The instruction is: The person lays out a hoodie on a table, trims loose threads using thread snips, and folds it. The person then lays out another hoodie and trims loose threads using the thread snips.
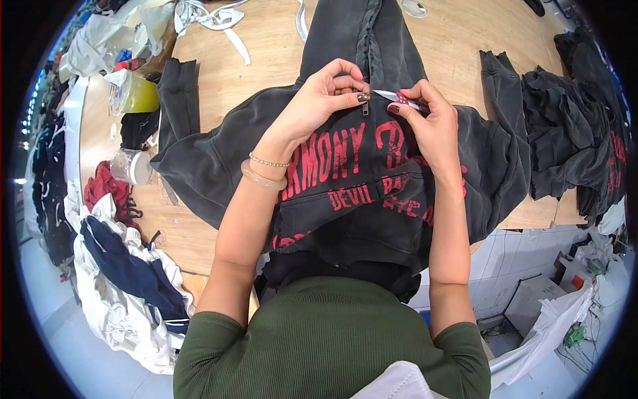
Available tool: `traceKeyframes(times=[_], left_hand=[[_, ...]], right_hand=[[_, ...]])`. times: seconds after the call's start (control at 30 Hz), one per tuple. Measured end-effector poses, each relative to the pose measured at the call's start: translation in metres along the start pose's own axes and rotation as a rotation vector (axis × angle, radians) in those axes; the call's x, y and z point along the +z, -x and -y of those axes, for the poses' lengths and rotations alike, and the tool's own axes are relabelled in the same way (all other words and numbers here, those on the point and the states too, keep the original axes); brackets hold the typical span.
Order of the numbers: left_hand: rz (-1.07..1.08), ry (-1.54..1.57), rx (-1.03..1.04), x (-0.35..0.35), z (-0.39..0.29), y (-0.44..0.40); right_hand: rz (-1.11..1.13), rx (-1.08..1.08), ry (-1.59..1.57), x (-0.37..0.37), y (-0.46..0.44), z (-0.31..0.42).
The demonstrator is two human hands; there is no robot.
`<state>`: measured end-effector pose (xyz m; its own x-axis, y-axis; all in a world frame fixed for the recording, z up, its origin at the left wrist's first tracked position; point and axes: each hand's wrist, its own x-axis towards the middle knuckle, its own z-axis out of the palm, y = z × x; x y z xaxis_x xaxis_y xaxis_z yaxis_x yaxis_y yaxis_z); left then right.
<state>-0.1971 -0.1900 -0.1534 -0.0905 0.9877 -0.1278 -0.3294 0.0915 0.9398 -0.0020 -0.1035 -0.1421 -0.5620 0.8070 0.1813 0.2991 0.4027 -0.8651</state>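
Observation:
A black zip hoodie with red lettering lies across the table in front of me, its hood pointing away. My left hand is closed in a pinch on the hoodie at the neck, just above the metal zipper pull. Whether a thread is also between those fingertips is too small to see. My right hand grips small thread snips with a pointed silver blade and a red dotted part. The blade tip points left, close to my left fingertips at the zipper.
More dark printed garments are heaped at the right table edge. On the left stand a yellow-green container and a clear jar, near a red cloth. White and navy clothes hang at the lower left.

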Motion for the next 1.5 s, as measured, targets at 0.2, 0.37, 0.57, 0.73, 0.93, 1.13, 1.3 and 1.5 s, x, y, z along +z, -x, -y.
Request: traceKeyframes(times=[0.2, 0.37, 0.57, 0.73, 0.93, 1.13, 1.3, 1.5], left_hand=[[-0.407, -0.84, 0.198, -0.018, 0.003, -0.038], [-0.504, -1.315, 0.021, -0.007, 0.023, -0.079], [-0.767, -0.89, 0.275, -0.056, 0.023, -0.058], [-0.801, -1.584, 0.661, -0.028, 0.015, -0.025], [-0.084, -1.517, 0.534, -0.022, 0.027, -0.015], [-0.091, -1.491, 0.589, -0.02, 0.037, -0.013], [-0.265, -1.479, 0.538, 0.012, 0.034, -0.039], [-0.242, -1.283, 0.399, 0.013, 0.046, -0.075]], right_hand=[[-0.217, 0.156, -0.17, -0.003, -0.014, -0.014], [-0.095, 0.2, 0.17, 0.043, -0.047, 0.004], [0.106, 0.26, 0.282, 0.049, -0.049, -0.014], [-0.079, 0.145, 0.475, 0.056, -0.046, -0.004], [-0.326, 0.345, 0.345, 0.04, -0.025, -0.041], [-0.272, 0.403, 0.36, 0.039, -0.024, -0.037], [-0.276, 0.383, 0.328, 0.038, -0.023, -0.042], [-0.277, 0.399, 0.294, 0.035, -0.024, -0.044]])
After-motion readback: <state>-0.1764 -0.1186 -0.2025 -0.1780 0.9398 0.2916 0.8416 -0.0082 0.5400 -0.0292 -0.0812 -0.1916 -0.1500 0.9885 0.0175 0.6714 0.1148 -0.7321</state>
